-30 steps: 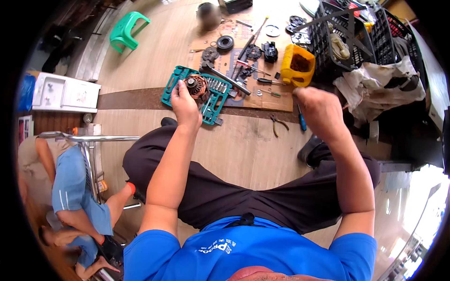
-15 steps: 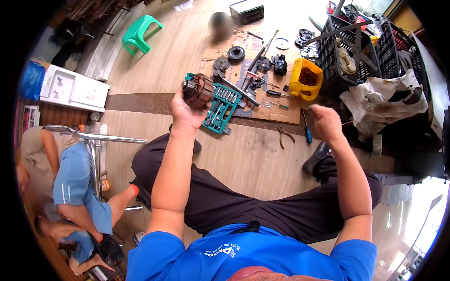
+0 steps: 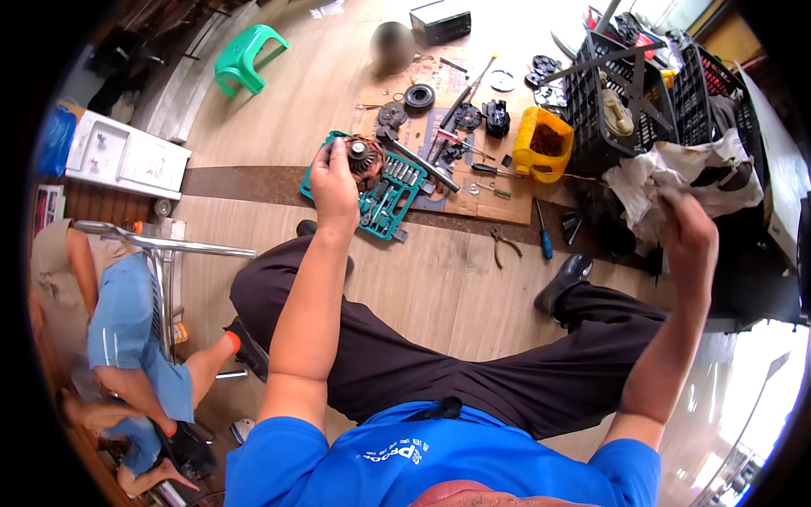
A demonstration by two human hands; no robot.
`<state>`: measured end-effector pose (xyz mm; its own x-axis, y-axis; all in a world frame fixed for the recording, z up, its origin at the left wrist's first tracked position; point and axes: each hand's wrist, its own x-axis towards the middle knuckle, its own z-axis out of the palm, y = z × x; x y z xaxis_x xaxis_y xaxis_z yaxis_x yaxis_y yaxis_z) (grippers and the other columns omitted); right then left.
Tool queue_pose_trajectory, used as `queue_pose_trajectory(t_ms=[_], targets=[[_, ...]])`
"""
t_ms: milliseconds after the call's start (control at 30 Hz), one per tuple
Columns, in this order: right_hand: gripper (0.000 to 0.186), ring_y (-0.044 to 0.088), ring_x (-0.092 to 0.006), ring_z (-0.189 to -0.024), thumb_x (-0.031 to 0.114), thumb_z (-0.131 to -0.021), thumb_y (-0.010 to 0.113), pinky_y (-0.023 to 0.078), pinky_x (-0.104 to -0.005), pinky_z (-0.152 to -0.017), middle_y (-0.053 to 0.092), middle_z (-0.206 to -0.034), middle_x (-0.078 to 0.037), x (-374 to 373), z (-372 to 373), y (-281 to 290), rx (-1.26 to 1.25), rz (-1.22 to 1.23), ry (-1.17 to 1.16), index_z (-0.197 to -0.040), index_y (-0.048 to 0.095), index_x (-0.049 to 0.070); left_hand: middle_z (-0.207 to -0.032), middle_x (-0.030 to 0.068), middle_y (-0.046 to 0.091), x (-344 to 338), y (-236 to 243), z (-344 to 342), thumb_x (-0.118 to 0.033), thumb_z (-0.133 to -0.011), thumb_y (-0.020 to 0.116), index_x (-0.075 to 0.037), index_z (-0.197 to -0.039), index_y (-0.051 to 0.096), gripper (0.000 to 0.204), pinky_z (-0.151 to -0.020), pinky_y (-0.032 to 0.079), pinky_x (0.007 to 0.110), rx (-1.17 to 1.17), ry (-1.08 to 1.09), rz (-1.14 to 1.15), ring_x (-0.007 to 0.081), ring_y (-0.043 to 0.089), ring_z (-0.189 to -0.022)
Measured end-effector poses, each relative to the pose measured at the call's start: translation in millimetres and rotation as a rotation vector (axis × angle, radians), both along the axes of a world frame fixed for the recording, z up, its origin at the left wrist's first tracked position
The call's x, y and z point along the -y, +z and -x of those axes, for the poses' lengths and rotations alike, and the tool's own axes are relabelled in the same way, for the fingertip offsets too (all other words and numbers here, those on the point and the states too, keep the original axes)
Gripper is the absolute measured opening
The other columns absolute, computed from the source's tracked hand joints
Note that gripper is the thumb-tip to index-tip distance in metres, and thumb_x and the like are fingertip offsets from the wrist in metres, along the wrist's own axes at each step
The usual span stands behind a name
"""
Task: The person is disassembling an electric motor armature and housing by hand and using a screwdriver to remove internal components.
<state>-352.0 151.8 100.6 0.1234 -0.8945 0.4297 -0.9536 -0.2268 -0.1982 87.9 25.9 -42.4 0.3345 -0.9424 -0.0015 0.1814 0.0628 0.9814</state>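
My left hand (image 3: pixel 332 173) grips a round motor part (image 3: pixel 360 156) with copper windings and a metal centre, held over an open teal socket case (image 3: pixel 397 190). At the right, my right hand (image 3: pixel 684 215) has its fingers bent together at a dirty white cloth (image 3: pixel 646 169) draped by black crates; what they pinch, if anything, I cannot make out. Cardboard (image 3: pixel 498 203) bears screwdrivers, metal rods, black housings and a round part (image 3: pixel 420 96). A yellow cut container (image 3: pixel 541 156) stands at its right edge. Pliers (image 3: pixel 503 247) and a blue screwdriver (image 3: pixel 545 241) lie on the floor below.
A green stool (image 3: pixel 245 55) is at upper left, above a white basin unit (image 3: pixel 127 156). Other people (image 3: pixel 127 313) sit at lower left beside chrome tubing (image 3: pixel 203 249). Stacked black crates (image 3: pixel 617 106) and a white panel (image 3: pixel 773 169) crowd the right.
My right hand has moved rightward to the white cloth, away from above the blue screwdriver. The motor part in my left hand has turned, its centre now facing up.
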Motion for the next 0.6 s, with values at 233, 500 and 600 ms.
queue_pose_trajectory(t_ms=[233, 500, 600], targets=[[0.016, 0.057, -0.0365, -0.071, 0.014, -0.091, 0.061, 0.043, -0.0414, -0.061, 0.055, -0.079, -0.018, -131.3, 42.0, 28.9, -0.192, -0.182, -0.294, -0.097, 0.061, -0.002, -0.101, 0.0091, 0.066, 3.8, -5.5, 5.5, -0.027, -0.103, 0.045, 0.002, -0.108, 0.056, 0.031, -0.074, 0.057, 0.030, -0.338, 0.139, -0.034, 0.0174, 0.067, -0.084], [0.016, 0.054, -0.0333, -0.064, 0.007, -0.088, 0.050, 0.042, -0.0413, -0.060, 0.051, -0.068, -0.020, -327.4, 113.1, -98.6, 0.055, -0.545, -0.586, -0.075, 0.053, -0.002, -0.105, 0.0123, 0.066, -5.6, 15.8, 21.4, -0.039, -0.102, 0.042, -0.004, -0.114, 0.056, 0.040, -0.075, 0.055, 0.044, -0.506, -0.022, -0.192, 0.0270, 0.067, -0.088], [0.028, 0.060, -0.0349, -0.064, 0.021, -0.095, 0.050, 0.045, -0.0422, -0.059, 0.058, -0.068, -0.019, -356.1, 64.3, -128.4, 0.168, -0.620, -0.591, -0.076, 0.057, 0.002, -0.102, 0.0111, 0.067, -5.7, 30.9, 28.6, -0.040, -0.102, 0.042, -0.007, -0.113, 0.058, 0.038, -0.073, 0.054, 0.043, -0.566, -0.068, -0.222, 0.0264, 0.067, -0.086]])
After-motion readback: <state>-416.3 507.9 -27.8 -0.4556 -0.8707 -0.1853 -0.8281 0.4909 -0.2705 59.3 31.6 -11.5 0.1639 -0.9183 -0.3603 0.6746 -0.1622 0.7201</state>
